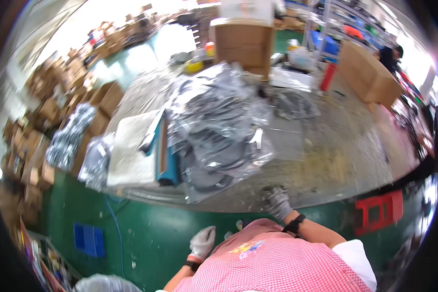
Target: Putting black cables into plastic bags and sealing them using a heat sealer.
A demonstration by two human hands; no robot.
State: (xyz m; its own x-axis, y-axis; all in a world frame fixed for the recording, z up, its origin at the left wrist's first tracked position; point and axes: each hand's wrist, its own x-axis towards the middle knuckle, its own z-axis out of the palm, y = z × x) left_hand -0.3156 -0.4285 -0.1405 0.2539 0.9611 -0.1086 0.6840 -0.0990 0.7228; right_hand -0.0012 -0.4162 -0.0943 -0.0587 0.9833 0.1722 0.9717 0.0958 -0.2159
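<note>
My left hand [203, 242], in a whitish knit glove, hangs in front of my apron, off the table's near edge. Its fingers look curled together, and nothing shows in them. At the near table edge is my right hand [278, 203] in a grey, soiled glove; its dark fingertips are blurred, and whether they grip anything cannot be seen. Left of that hand lies a large heap of clear plastic bags [214, 126] with dark, curved items inside. A blue-and-brown bag sealer-like bar [166, 155] sits beside the heap, next to a white sheet [131, 148].
An open carton [242, 46] stands at the back of the table [345, 151], with yellow tape [193, 65] beside it. A red cylinder [328, 77] and a long carton [370, 73] are at right. On the floor are a red stool [379, 212] and a blue bin [89, 239].
</note>
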